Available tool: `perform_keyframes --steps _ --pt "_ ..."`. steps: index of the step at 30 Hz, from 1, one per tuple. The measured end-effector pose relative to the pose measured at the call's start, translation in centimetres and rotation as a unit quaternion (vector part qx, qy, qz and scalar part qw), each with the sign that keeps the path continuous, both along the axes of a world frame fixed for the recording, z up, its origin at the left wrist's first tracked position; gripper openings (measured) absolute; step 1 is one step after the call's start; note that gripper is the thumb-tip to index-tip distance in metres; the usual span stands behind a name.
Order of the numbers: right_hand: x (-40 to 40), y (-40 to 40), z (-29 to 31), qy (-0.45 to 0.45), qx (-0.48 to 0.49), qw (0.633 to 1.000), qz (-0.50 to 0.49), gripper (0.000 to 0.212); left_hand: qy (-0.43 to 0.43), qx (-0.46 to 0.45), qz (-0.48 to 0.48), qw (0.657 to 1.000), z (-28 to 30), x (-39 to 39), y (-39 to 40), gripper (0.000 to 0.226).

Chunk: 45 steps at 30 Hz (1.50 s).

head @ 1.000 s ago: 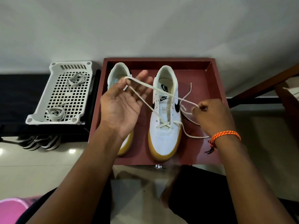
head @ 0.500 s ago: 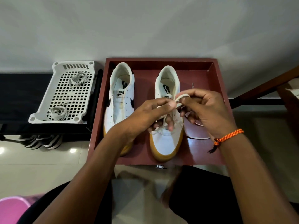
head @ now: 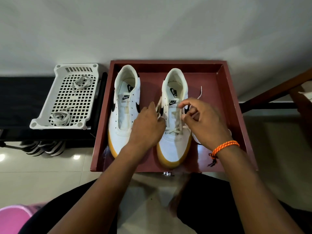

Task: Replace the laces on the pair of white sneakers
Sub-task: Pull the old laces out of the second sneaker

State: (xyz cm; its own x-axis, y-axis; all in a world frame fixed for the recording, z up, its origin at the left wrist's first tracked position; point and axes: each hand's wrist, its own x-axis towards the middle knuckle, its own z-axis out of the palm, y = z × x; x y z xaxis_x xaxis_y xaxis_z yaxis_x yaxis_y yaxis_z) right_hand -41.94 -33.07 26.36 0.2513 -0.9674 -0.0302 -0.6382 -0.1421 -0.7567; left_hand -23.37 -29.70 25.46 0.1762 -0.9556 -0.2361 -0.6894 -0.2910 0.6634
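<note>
A red tray (head: 233,105) sits on the floor against the wall, and everything is placed from it. Just left of it stands a white basket (head: 42,122) holding two bundled laces (head: 60,116). Inside the tray stand the two sneakers, toes toward the person: the left sneaker (head: 124,115) has bare eyelets, and the right sneaker (head: 174,141) carries a lace (head: 173,130) crossed through only the lowest eyelets near the toe.

Both hands work over the right sneaker. The left hand (head: 146,125) is curled, fingers closed on one run of the lace at the shoe's left edge. The right hand (head: 204,122) is half open, thumb and forefinger pinching near the upper eyelets; whether they hold the lace itself I cannot tell. A free lace tip (head: 200,92) trails toward the tray's far right corner.

The lace looks flat, soft and light, so it will likely twist and slip back through the eyelets. It is best taken at the stiff tip for threading, and the sneaker looks light enough to shift unless steadied.
</note>
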Motion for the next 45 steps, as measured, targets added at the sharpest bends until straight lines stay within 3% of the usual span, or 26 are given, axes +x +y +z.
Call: perform_keyframes --steps 3,5,6,7,9,11,16,27,30,32,36,39,41,43,45 --pt "0.2 0.3 0.1 0.021 -0.026 0.999 0.033 0.043 -0.008 -0.042 0.005 0.999 -0.1 0.2 0.4 0.021" --pt "0.2 0.4 0.1 0.061 -0.024 0.997 0.039 0.053 -0.059 -0.129 0.010 0.990 0.0 0.0 0.6 0.012" --pt "0.1 0.5 0.1 0.083 -0.018 0.996 0.040 0.059 -0.088 -0.164 0.012 0.982 0.1 -0.2 0.6 0.022" --pt "0.0 0.6 0.1 0.102 -0.008 0.994 0.041 0.065 -0.089 -0.193 0.011 0.977 0.2 -0.3 0.5 0.029" --pt "-0.1 0.7 0.1 0.115 0.016 0.992 0.043 0.075 -0.072 -0.221 -0.008 0.973 0.6 -0.6 0.4 0.023" --pt "-0.1 0.8 0.2 0.096 0.036 0.994 0.047 0.082 -0.065 -0.190 -0.050 0.978 0.7 -0.9 0.5 0.013" --pt "-0.2 0.8 0.4 0.082 0.060 0.993 0.064 0.090 -0.082 -0.074 -0.114 0.987 0.4 -1.8 1.2 0.020" --pt "-0.6 0.4 -0.5 0.079 0.062 0.992 0.082 0.081 -0.044 -0.062 -0.104 0.992 -0.1 -2.0 0.9 0.009" --pt "-0.4 0.5 -0.7 0.080 0.053 0.993 0.069 0.079 0.017 -0.039 -0.105 0.994 -0.4 -1.5 0.7 0.011" --pt "-0.2 0.6 -0.8 0.081 0.053 0.993 0.064 0.078 0.104 -0.003 -0.097 0.990 -0.3 -0.9 0.4 0.015" --pt "-0.3 0.6 -0.6 0.086 0.055 0.993 0.061 0.078 0.313 0.066 -0.011 0.948 1.1 -0.3 0.3 0.021" --pt "-0.3 0.7 -0.5 0.082 0.059 0.993 0.055 0.077 0.386 0.065 0.101 0.914 1.0 -0.5 0.2 0.027" --pt "-0.2 0.7 -0.4 0.086 0.054 0.993 0.054 0.078 0.316 -0.013 0.113 0.942 0.6 -0.7 0.1 0.025" --pt "-0.1 0.7 -0.4 0.093 0.049 0.993 0.052 0.079 0.132 -0.156 0.053 0.978 0.4 -0.9 0.3 0.007" --pt "-0.1 0.7 -0.5 0.094 0.047 0.993 0.051 0.079 -0.064 -0.245 -0.034 0.967 0.4 -1.3 0.5 0.013"
